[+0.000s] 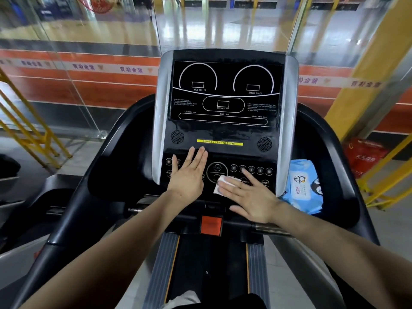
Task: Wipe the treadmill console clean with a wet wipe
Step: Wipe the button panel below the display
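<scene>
The treadmill console (225, 130) fills the middle of the head view, black with silver side trim, a dark display on top and a row of round buttons below. My right hand (249, 195) lies flat with straight fingers on a small folded white wet wipe (223, 182), pressing it onto the button panel beside the START dial. My left hand (188, 172) rests flat on the left part of the button panel, fingers straight and pointing up toward the yellow label strip.
A blue pack of wet wipes (303, 186) sits in the right console tray. An orange safety key block (211, 225) sits below the console, above the running belt (211, 264). Black handrails curve on both sides. Yellow railings stand left and right.
</scene>
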`<state>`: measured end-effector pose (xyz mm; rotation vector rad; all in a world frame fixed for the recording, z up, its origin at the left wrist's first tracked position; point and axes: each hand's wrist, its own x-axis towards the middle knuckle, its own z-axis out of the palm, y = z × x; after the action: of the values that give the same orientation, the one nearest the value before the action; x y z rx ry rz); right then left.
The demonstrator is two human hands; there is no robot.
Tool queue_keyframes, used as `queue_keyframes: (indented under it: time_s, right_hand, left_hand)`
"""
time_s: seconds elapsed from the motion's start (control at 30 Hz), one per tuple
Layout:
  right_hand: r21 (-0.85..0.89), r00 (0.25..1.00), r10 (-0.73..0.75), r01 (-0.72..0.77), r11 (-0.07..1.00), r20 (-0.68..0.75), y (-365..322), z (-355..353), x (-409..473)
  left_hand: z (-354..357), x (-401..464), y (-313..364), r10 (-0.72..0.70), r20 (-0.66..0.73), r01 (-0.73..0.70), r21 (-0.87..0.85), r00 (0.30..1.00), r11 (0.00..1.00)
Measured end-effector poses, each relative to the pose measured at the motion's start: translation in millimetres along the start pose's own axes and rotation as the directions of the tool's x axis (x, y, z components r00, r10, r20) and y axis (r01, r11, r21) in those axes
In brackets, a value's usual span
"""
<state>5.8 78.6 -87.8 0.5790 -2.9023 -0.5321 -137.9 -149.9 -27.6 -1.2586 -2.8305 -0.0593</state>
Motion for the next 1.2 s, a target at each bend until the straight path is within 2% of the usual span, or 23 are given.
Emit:
queue_keyframes:
  time_s: [0.07,0.17,0.27,0.37,0.47,0.6,0.7,0.83,0.93,1.1,1.2]
  right_hand:
    - [-0.02,1.0,0.005,-0.005,1.0,0.001,17,-12,4]
    - [-0.049,0.991,0.132,-0.133,0.99,-0.012,42,-30,10]
    - [-0.014,0.979,0.2,-0.201,0.98,-0.043,31,-25,7]
    - [-0.002,0.996,0.09,-0.09,0.996,-0.02,-1,-1,-8]
    - [-0.018,1.0,0.006,-0.006,1.0,0.008,4,1,-14]
    - [-0.031,0.987,0.159,-0.16,0.987,-0.026,41,-22,-2]
    - [0.005,0.972,0.228,-0.228,0.974,-0.06,33,-19,-4]
    - [-0.008,0.996,0.084,-0.084,0.996,-0.018,-4,6,-29]
    - [-0.029,0.999,0.04,-0.04,0.999,-0.02,15,-4,-29]
    - [-0.03,0.967,0.253,-0.254,0.967,-0.033,47,-23,-20]
    - [0.007,0.967,0.252,-0.252,0.968,-0.037,20,-6,-29]
  left_hand:
    - [-2,-1,1,0.004,-0.005,-0.004,0.004,1.0,1.0]
    - [-5,0,1,0.022,-0.036,-0.022,-0.006,0.999,1.0]
    - [-5,3,3,0.034,-0.019,-0.035,-0.017,0.999,0.999]
    - [-2,5,2,0.027,-0.014,-0.027,-0.013,1.0,1.0]
    - [-1,5,1,0.024,-0.012,-0.024,-0.009,1.0,1.0]
    - [-1,4,4,0.015,-0.016,-0.016,-0.013,1.0,1.0]
    - [1,3,4,0.016,-0.024,-0.016,-0.01,1.0,1.0]
    - [-1,3,5,0.021,-0.02,-0.021,-0.011,1.0,1.0]
    - [-1,4,10,0.005,-0.031,-0.006,-0.015,1.0,1.0]
    - [-3,9,28,0.114,-0.062,-0.113,0.031,0.991,0.993]
    - [-4,14,37,0.125,-0.036,-0.124,0.007,0.992,0.992]
